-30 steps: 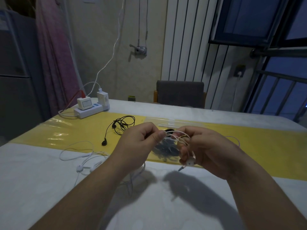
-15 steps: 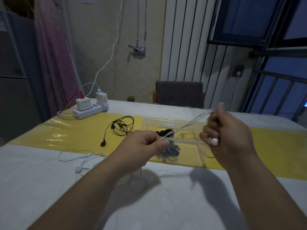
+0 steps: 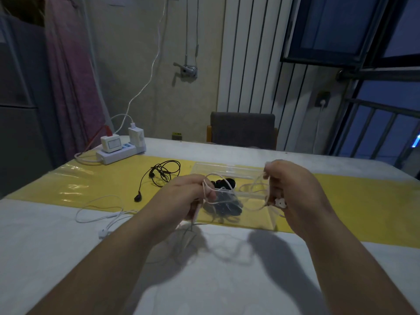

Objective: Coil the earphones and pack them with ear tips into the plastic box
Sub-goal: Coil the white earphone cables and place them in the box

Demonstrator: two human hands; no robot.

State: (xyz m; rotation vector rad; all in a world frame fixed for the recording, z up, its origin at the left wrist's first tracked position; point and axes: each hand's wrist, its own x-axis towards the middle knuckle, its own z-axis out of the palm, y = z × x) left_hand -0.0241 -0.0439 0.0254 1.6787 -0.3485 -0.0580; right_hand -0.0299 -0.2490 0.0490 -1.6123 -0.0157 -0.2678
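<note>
Lying at the table's (image 3: 56, 258) far left is a power strip (image 3: 120, 153), with a loose white earphone set (image 3: 102, 212) and black earphones (image 3: 162, 172) nearer the middle. The left hand (image 3: 181, 196), fingers curled, pinches the white earphone cable (image 3: 268, 192), which loops above the clear plastic box (image 3: 227, 165) on the yellow strip. The right hand (image 3: 297, 192) grips the cable's other part, with a white earbud (image 3: 280, 203) at its curled fingers.

The room is dim, with bluish dusk showing at the window (image 3: 341, 26). Light from above throws soft dark shadows of the left hand (image 3: 181, 196) and right hand (image 3: 295, 189) onto the white table (image 3: 56, 258). Glare streaks the yellow sheet (image 3: 68, 180). The thin earphone cable (image 3: 268, 189) looks faint, and straight lines bend at the frame edges.
</note>
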